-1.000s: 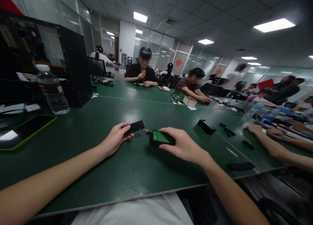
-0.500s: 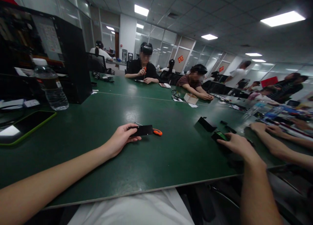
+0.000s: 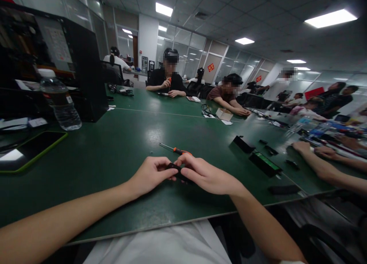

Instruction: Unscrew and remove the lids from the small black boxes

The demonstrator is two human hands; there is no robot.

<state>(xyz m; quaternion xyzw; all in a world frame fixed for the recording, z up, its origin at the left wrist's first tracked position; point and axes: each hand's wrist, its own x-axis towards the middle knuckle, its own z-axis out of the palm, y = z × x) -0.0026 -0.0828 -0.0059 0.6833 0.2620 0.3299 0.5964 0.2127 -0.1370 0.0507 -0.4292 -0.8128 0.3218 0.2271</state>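
Note:
Low over the green table, my left hand [image 3: 155, 175] pinches one end of a small black plate-like piece [image 3: 180, 173]. My right hand [image 3: 207, 176] grips the same piece from the other side, thumbs facing each other, so fingers cover much of it. Just beyond the hands lies a screwdriver [image 3: 173, 149] with a black and orange handle, its tip pointing left; the right hand partly hides the handle. Right of my hands is an open black case [image 3: 265, 164] with a green surface inside. Behind it lies another black case part [image 3: 242, 144].
Several small black parts [image 3: 291, 164] and a black strip [image 3: 283, 189] lie at the right, near a co-worker's arm [image 3: 321, 162]. At left are a phone [image 3: 31, 151], a water bottle [image 3: 61, 101] and a computer case [image 3: 83, 69]. Two people sit across the table [image 3: 129, 137].
My right hand has left the green-faced case at right and come over to the black piece. My left hand has shifted slightly right and nearer, and the piece has turned. The screwdriver is more exposed.

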